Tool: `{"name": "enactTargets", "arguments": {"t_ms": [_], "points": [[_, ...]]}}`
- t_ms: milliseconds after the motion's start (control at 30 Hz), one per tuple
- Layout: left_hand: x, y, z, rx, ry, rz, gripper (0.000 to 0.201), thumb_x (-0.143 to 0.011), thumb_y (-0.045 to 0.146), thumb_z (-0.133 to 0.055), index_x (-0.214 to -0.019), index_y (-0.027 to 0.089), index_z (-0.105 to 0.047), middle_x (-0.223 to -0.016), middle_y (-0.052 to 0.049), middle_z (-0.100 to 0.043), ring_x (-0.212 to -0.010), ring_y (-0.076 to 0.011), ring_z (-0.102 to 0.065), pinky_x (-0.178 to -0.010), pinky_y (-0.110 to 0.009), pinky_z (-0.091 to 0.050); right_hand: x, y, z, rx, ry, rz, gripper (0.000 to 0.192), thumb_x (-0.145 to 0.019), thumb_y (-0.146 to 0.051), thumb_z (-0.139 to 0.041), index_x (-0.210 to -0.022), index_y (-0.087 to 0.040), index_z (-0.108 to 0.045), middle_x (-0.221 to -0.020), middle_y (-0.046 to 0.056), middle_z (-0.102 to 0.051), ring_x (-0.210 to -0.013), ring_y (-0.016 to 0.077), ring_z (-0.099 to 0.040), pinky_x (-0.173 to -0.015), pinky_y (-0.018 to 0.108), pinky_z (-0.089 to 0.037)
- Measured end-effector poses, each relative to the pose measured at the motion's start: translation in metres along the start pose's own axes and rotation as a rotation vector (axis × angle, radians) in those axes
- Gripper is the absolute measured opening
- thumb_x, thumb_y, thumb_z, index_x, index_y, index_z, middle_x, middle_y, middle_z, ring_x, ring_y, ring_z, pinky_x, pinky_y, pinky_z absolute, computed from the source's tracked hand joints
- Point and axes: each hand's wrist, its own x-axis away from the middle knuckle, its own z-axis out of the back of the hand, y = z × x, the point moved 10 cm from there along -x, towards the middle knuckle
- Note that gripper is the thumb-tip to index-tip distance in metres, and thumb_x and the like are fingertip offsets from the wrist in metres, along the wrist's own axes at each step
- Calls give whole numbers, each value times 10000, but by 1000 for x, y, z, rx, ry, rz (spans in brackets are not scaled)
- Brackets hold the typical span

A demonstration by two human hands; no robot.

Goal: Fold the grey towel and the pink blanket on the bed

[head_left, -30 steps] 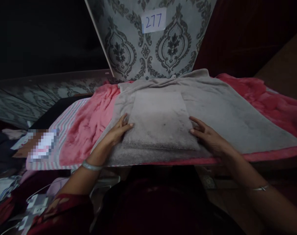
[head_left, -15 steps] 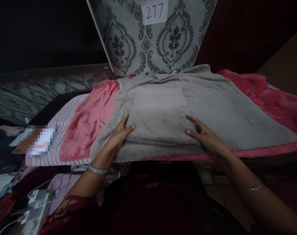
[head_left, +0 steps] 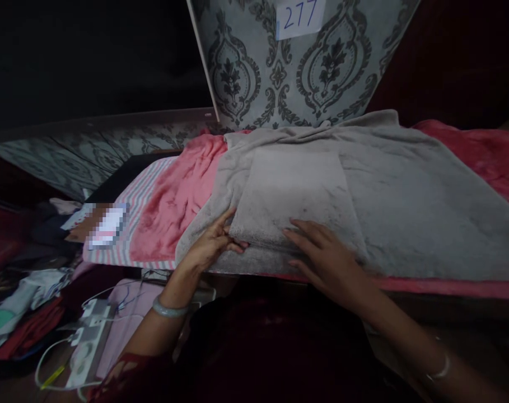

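Observation:
A folded grey towel lies on top of a larger grey towel spread over a pink blanket. My left hand pinches the near left corner of the folded towel, thumb on top and fingers curled under its edge. My right hand lies flat, fingers apart, on the folded towel's near edge, close beside the left hand.
A patterned grey panel with a paper label reading 277 stands behind the towels. A striped cloth with a blurred patch lies at the blanket's left end. Below left sit a white power strip with cables and heaped clothes.
My right hand slid left from the folded towel's right edge to its near middle. My left hand curled onto the near left corner. The view shifted left.

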Motion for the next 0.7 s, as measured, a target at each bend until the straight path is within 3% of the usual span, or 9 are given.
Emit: {"name": "enactTargets", "arguments": {"t_ms": [100,167,233,333,533,700], "points": [[0,1,-1,-82,64,-26,1038,-749,140,-668,-1633,222,-130,-1137,-128,-720,-695,-149,-712,-636,-262,-540,-23,-14,-22,-19,-32,24,493,-970,-232,-524,-1462,-202,-498,-1469,160,-519,-1322,315,-488,-1060,530,-473],[-1,1,-2,-112,103,-29,1039,-739,149,-660,-1632,181,-130,-932,-79,-743,-629,-147,-681,-589,-258,-511,-35,-18,-34,3,-51,17,506,-954,-202,-523,-1459,-188,-502,-1468,164,-522,-1305,325,-490,-1052,532,-467],[-2,0,-2,-126,134,-22,1041,-711,135,-633,-1628,148,-140,-725,-13,-703,-562,-143,-639,-541,-245,-470,-43,-20,-42,38,-62,4,510,-943,-189,-522,-1453,-185,-514,-1454,164,-540,-1270,338,-503,-1021,539,-468],[-4,-2,-2,-143,174,-11,1048,-660,106,-588,-1621,130,-169,-586,49,-620,-482,-115,-561,-483,-216,-388,-48,-20,-49,83,-56,-19,528,-942,-183,-518,-1469,-211,-510,-1400,142,-595,-1208,338,-526,-966,520,-472],[-1,5,-4,-76,203,-99,1023,-629,107,-539,-1604,243,-259,-722,48,-641,-416,-35,-416,-449,-203,-260,-44,-23,-52,131,12,30,546,-950,-118,-489,-1474,-263,-527,-1385,102,-623,-1226,301,-528,-1001,490,-444],[1,3,-5,-120,159,-74,1014,-628,94,-527,-1598,251,-277,-850,9,-692,-447,-40,-461,-444,-203,-291,-41,-25,-59,162,-37,53,498,-950,-93,-492,-1422,-224,-587,-1444,135,-574,-1273,319,-517,-1013,503,-448]]}}
